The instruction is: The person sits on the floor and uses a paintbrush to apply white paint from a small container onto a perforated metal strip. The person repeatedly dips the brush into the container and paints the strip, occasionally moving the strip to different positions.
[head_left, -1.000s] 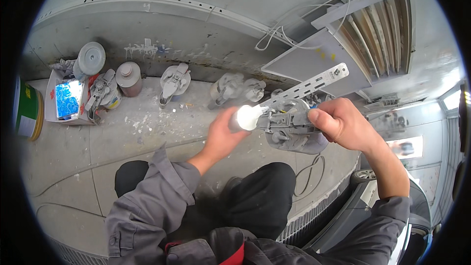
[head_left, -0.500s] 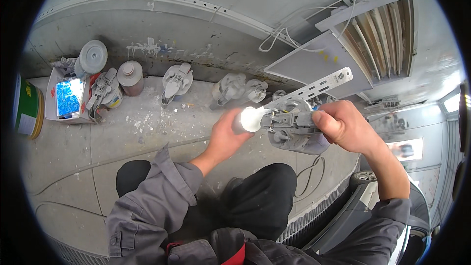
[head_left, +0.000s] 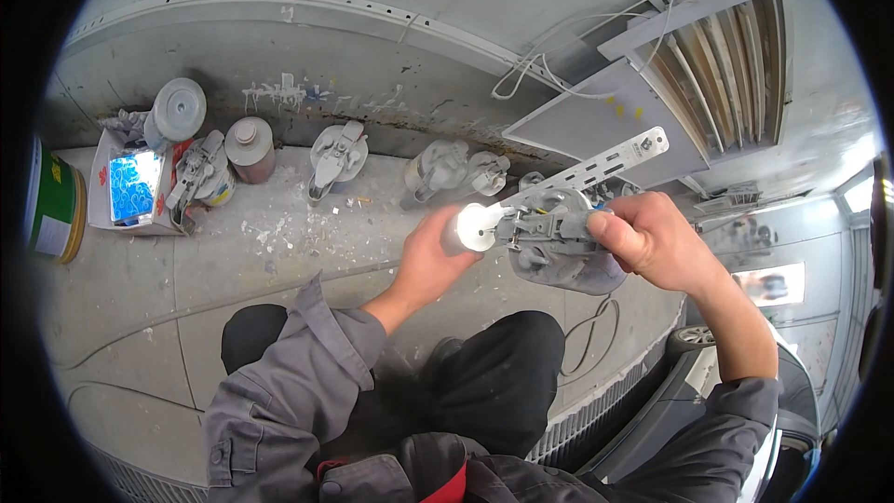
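Observation:
My left hand (head_left: 430, 256) is wrapped round a small pale cup (head_left: 472, 227), its bright white mouth facing up. A small dark spot shows inside. My right hand (head_left: 656, 240) grips the handle of a grey, paint-crusted pouring lid (head_left: 551, 228), thumb on top beside a bit of blue. The lid sits on a paint can (head_left: 575, 272), whose lower part is hidden. The lid's spout meets the cup's rim; I cannot tell whether anything flows. A white slotted stick (head_left: 596, 170) slants up behind the lid, its lower end hidden.
Along the wall stand several paint-smeared cans with pouring lids (head_left: 336, 156), a capped metal can (head_left: 249, 149), a carton (head_left: 102, 188) and a green bucket (head_left: 56, 205). A thin hose (head_left: 168, 319) crosses the floor. A car (head_left: 652, 410) and a floor grate (head_left: 573, 426) lie to the right.
The glare inside the cup has dimmed and a dark spot now shows there. My right thumb has shifted slightly, baring a bit of blue at the handle. Otherwise both hands keep their places.

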Available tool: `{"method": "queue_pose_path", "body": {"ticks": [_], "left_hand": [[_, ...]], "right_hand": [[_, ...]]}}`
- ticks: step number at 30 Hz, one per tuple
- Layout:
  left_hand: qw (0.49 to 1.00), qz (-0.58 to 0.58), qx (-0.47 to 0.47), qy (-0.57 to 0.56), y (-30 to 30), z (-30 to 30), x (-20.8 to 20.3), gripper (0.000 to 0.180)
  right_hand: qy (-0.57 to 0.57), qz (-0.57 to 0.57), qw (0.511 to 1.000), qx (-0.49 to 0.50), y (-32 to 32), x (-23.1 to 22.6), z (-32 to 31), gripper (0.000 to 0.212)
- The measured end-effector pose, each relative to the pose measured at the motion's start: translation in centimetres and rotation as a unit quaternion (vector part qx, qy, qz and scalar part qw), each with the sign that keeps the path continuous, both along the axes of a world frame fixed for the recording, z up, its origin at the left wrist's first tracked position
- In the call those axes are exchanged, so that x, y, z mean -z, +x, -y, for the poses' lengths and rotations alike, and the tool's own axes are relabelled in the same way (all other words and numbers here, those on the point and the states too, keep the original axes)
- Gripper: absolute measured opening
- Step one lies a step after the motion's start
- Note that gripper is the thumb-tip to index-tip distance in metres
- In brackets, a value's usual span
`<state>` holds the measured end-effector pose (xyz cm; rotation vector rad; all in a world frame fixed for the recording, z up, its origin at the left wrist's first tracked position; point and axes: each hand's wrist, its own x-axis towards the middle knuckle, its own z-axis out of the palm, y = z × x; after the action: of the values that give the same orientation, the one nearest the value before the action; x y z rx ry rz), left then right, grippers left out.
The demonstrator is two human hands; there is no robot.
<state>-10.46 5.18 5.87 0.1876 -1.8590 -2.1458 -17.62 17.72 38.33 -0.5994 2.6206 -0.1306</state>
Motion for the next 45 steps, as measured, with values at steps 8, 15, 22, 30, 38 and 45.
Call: {"method": "queue_pose_path", "body": {"ticks": [8,15,22,30,38,45], "left_hand": [[1.0,-0.006,-0.002,-0.003,-0.4,-0.5,1.2,0.072],[1.0,0.02,0.012,-0.001,-0.4,0.4,1.9,0.079],[0.999,0.042,-0.002,0.034,-0.3,1.8,1.4,0.076],[0.998,0.067,0.01,0.017,0.7,1.7,-0.7,0.073],[0.998,0.05,0.025,0.031,0.8,0.3,-0.9,0.074],[0.996,0.034,0.036,0.068,0.9,0.3,-1.6,0.076]], "right_hand": [[0.026,-0.029,0.999,-0.024,-0.2,0.5,-1.1,0.083],[-0.23,0.037,0.968,0.088,-1.9,-0.2,-10.2,0.055],[-0.546,0.031,0.748,0.375,-3.9,12.3,-30.4,0.103],[-0.481,0.211,0.81,0.261,-2.9,20.0,-25.3,0.074],[-0.469,0.226,0.824,0.222,-1.4,18.4,-19.5,0.095],[-0.468,0.235,0.827,0.204,-1.7,20.4,-20.6,0.094]]}}
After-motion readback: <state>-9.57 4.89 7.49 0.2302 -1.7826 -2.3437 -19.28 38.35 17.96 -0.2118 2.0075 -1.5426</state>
